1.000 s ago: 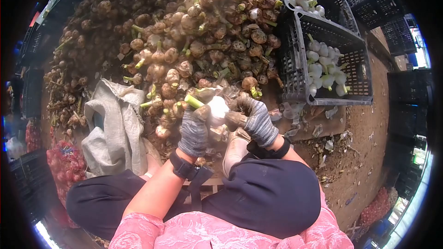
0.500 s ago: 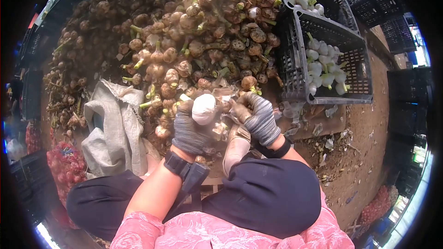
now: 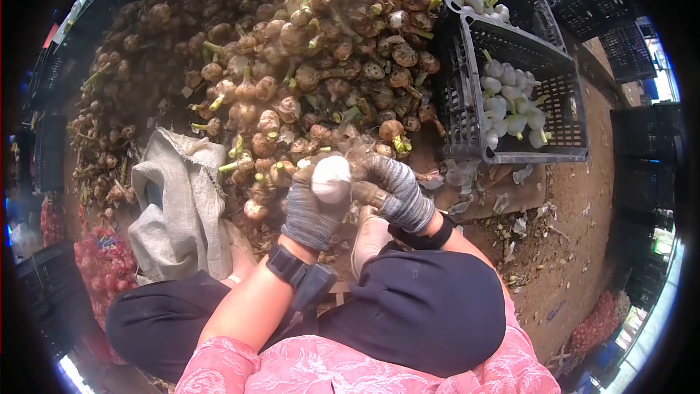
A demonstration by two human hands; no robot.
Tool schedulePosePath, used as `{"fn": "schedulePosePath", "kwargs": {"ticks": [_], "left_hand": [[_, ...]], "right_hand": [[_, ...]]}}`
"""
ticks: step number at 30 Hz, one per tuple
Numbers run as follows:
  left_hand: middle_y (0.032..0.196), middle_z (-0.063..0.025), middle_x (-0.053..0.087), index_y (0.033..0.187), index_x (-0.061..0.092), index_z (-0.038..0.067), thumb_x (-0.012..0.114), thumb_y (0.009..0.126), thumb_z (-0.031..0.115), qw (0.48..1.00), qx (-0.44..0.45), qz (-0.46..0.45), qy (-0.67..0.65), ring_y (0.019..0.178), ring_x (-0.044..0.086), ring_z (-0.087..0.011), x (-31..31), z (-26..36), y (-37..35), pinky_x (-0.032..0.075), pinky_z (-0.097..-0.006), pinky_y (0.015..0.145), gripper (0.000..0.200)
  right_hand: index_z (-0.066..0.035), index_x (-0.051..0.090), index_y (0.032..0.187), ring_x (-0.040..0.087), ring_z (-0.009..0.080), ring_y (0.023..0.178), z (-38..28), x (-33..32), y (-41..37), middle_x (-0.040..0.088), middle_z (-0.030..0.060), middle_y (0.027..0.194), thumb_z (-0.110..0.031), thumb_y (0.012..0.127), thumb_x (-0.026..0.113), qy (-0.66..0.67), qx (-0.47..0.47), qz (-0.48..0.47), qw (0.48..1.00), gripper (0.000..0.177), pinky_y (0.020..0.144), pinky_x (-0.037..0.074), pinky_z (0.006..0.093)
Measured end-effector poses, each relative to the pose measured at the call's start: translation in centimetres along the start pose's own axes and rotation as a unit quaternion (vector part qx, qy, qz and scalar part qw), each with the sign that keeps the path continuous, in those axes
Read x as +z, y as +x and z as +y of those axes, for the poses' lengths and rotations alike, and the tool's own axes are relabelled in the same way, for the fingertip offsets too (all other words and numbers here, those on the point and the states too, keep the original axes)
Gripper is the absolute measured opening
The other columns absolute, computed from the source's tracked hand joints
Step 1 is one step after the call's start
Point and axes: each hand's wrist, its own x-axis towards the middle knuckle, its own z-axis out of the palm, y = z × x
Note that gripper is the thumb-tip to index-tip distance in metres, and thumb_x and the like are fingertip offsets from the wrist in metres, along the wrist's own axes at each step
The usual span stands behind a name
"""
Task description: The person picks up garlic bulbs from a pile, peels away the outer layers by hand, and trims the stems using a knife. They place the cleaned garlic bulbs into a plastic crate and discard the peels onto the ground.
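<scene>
A white, peeled garlic bulb sits in my left hand, whose gloved fingers are wrapped round it. Close on its right is my right hand, also in a grey glove, with the fingers bent together beside the bulb. Whether a bit of skin is between those fingers is too blurred to tell. Beyond both hands rises a big heap of brown, unpeeled garlic bulbs with cut green stems.
Two black crates stand at the right, the nearer one holding white bulbs. A pale sack lies to the left, near a red net bag. Loose skins litter the ground at the right. My shoe is below my hands.
The bulb and my left hand have moved slightly right. My right hand has shifted left, closer to the bulb, with its fingers more curled.
</scene>
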Motion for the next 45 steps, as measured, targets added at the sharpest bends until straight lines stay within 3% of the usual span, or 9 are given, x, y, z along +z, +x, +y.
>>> {"fn": "schedulePosePath", "kwargs": {"ticks": [3, 6, 9, 13, 14, 15, 19, 26, 45], "left_hand": [[0.097, -0.012, 0.061, 0.105, 0.055, 0.004, 0.049, 0.085, 0.025, 0.995, 0.015, 0.099, 0.014, 0.089, 0.06, -0.025, 1.6, 1.3, -0.3, 0.05, -0.0373, 0.081, 0.03], [0.098, -0.0103, 0.061, 0.108, 0.053, 0.002, 0.047, 0.088, 0.027, 0.964, 0.087, 0.009, 0.249, 0.089, 0.06, -0.0246, -0.3, 1.3, 0.6, 0.049, -0.0369, 0.083, 0.032], [0.106, -0.0115, 0.057, 0.122, 0.042, 0.004, 0.052, 0.087, 0.018, 0.932, 0.055, -0.038, 0.357, 0.095, 0.057, -0.0207, 0.6, -0.7, -0.2, 0.045, -0.033, 0.088, 0.04], [0.109, -0.0083, 0.054, 0.128, 0.037, 0.003, 0.066, 0.078, 0.025, 0.869, 0.047, -0.06, 0.489, 0.1, 0.051, -0.0158, 1.3, -1.5, -0.8, 0.042, -0.0293, 0.089, 0.062], [0.106, -0.0083, 0.056, 0.124, 0.041, 0.003, 0.067, 0.078, 0.026, 0.891, 0.001, -0.02, 0.453, 0.098, 0.053, -0.0169, 1.7, -1.1, -1.1, 0.043, -0.0292, 0.089, 0.058], [0.105, -0.0086, 0.058, 0.119, 0.046, 0.002, 0.066, 0.079, 0.027, 0.91, -0.054, -0.007, 0.411, 0.096, 0.055, -0.0189, 2.0, -0.5, -1.3, 0.043, -0.0309, 0.088, 0.051], [0.107, -0.0109, 0.057, 0.115, 0.049, 0.0, 0.061, 0.079, 0.021, 0.98, -0.113, -0.033, 0.162, 0.101, 0.054, -0.023, 1.0, 0.2, -1.1, 0.042, -0.0357, 0.092, 0.044], [0.109, -0.0111, 0.057, 0.122, 0.046, 0.003, 0.058, 0.075, 0.017, 0.986, -0.121, -0.039, 0.111, 0.1, 0.055, -0.024, 0.8, 0.2, -0.9, 0.043, -0.0375, 0.091, 0.05], [0.113, -0.0127, 0.055, 0.124, 0.044, 0.003, 0.059, 0.07, 0.016, 0.987, -0.128, -0.062, 0.068, 0.105, 0.053, -0.0255, 0.5, 0.2, -1.0, 0.041, -0.0377, 0.095, 0.058]], "right_hand": [[-0.003, 0.057, 0.104, 0.055, 0.0136, 0.088, 1.2, -0.1, -0.6, 0.059, 0.0062, 0.094, -0.007, 0.077, 0.066, 0.131, 0.137, -0.015, 0.982, 0.028, 0.078, 0.045, 0.0283], [-0.004, 0.04, 0.128, 0.052, 0.0145, 0.097, 2.8, 0.0, 0.0, 0.054, 0.0059, 0.11, -0.01, 0.07, 0.074, 0.006, -0.024, 0.003, 1.0, 0.068, 0.088, 0.042, 0.0274], [-0.005, 0.033, 0.132, 0.05, 0.0152, 0.101, 3.7, -0.2, 0.2, 0.051, 0.007, 0.114, -0.018, 0.063, 0.081, 0.106, 0.132, -0.047, 0.984, 0.084, 0.086, 0.045, 0.0294], [-0.004, 0.039, 0.128, 0.05, 0.0153, 0.102, 4.2, -0.2, -0.5, 0.05, 0.007, 0.115, -0.013, 0.067, 0.077, 0.205, 0.171, -0.027, 0.963, 0.072, 0.086, 0.046, 0.0294], [-0.004, 0.04, 0.127, 0.05, 0.013, 0.101, 3.5, -0.3, -0.8, 0.049, 0.0065, 0.117, -0.007, 0.069, 0.074, 0.008, 0.079, -0.041, 0.996, 0.067, 0.084, 0.046, 0.0271], [-0.004, 0.043, 0.126, 0.051, 0.0108, 0.099, 2.4, -0.3, -0.5, 0.052, 0.0057, 0.114, -0.004, 0.069, 0.074, 0.068, 0.027, -0.047, 0.996, 0.065, 0.084, 0.045, 0.0259], [-0.003, 0.053, 0.118, 0.054, 0.0107, 0.095, -0.5, -1.5, -1.2, 0.059, 0.0037, 0.105, -0.006, 0.07, 0.073, 0.155, 0.134, -0.006, 0.979, 0.053, 0.084, 0.045, 0.0264], [-0.002, 0.059, 0.092, 0.055, 0.0071, 0.079, 0.9, -1.4, -1.1, 0.06, 0.0008, 0.085, -0.014, 0.077, 0.069, 0.229, 0.161, 0.031, 0.959, 0.022, 0.071, 0.046, 0.0225], [-0.002, 0.06, 0.092, 0.052, 0.0047, 0.074, 1.0, -1.4, -0.7, 0.058, -0.0013, 0.079, -0.015, 0.079, 0.067, 0.229, 0.178, 0.009, 0.957, 0.02, 0.066, 0.045, 0.0202]]}}
